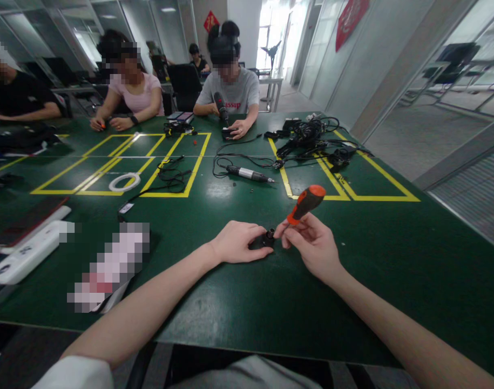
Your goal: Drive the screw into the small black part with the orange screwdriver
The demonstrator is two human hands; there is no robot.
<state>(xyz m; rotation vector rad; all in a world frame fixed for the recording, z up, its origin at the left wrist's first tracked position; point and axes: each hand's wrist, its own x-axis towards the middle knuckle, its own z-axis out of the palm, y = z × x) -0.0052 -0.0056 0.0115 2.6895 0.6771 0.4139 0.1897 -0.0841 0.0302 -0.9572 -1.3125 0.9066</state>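
— Nearest me, my left hand [236, 243] pins a small black part [268, 237] to the green table [271, 302]; my right hand [311, 243] grips the orange-handled screwdriver [305, 204], tip at it.

— Risk?

— I'd say the tip could slip onto my fingers; the part looks barely held.

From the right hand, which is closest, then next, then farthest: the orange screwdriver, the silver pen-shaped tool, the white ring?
1. Orange-and-black-handled screwdriver: gripped in the right hand.
2. Silver pen-shaped electric tool: mid-table, beyond the hands.
3. White ring-shaped coil: far left, on yellow lines.
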